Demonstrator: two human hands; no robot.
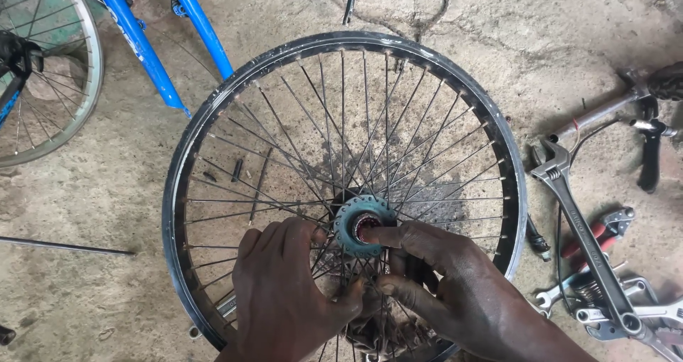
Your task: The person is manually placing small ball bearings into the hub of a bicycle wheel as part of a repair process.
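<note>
Head view: I keep my left hand [284, 294] spread flat on the spokes just below the hub [364, 225], steadying the wheel [213, 120] on the floor, while my right hand [445, 277] fingers press squarely into it, holding nothing.

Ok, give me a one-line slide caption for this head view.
Both hands, left and right, work at the toothed metal hub of a spoked bicycle wheel lying on concrete, wrenches alongside.

Likely a bicycle repair workshop, stained concrete floor [107, 184], scattered wrenches [583, 241], blue bike frame [142, 42]
</note>
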